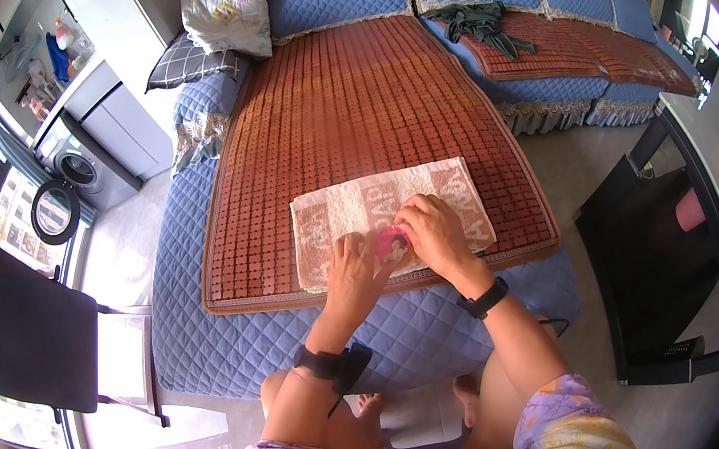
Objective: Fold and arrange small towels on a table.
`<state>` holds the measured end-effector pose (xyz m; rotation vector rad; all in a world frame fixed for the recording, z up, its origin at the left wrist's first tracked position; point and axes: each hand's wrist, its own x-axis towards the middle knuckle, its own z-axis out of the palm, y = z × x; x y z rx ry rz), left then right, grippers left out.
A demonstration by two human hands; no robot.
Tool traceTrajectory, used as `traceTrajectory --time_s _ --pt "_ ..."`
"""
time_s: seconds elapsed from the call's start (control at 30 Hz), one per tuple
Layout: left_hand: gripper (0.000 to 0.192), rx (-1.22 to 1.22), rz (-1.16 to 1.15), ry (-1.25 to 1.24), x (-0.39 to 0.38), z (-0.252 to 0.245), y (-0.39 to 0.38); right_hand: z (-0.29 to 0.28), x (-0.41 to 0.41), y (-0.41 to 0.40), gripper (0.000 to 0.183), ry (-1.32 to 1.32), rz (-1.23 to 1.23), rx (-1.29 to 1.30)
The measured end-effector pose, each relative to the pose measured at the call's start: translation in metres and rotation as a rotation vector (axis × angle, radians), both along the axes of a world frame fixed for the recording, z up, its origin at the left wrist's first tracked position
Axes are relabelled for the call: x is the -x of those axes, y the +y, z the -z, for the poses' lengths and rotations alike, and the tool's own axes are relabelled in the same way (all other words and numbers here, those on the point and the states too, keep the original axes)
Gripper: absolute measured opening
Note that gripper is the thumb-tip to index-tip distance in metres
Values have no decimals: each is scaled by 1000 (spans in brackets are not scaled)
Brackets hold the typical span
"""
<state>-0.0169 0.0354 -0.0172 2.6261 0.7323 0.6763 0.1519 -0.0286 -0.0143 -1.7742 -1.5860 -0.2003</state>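
Observation:
A folded towel (342, 202), pink and cream with a raised pattern, lies on a reddish-brown tile mat (318, 118) over the blue quilted cover (223, 349). On the towel's near part rests a small, bright pink, flat item with a printed picture (392, 243), which lies between my hands. My right hand (431, 230) has its fingertips at this item's upper right edge; whether they grip it is unclear. My left hand (354, 267) is at the item's left side, palm down over the towel, fingers bent. Both wrists wear black bands.
A folded white quilt (227, 10) and a dark checked cushion (194, 66) are at the upper left. Dark green cloth (482, 24) lies on the sofa behind. A black chair (37, 326) stands left, a black-framed table (664, 262) right. The washing machine's round door (56, 212) hangs open.

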Motion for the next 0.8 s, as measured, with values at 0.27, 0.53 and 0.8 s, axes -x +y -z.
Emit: traceTrajectory --time_s 0.27,0.53,0.8 --pt "56 -7 11 15 1 -2 0 -1 0 -3 8 -1 -29 24" --pt "54 -13 11 17 1 0 1 1 0 -3 8 -2 -31 17" --pt "51 17 11 16 1 -3 0 -1 -2 -5 6 -50 -25 85"
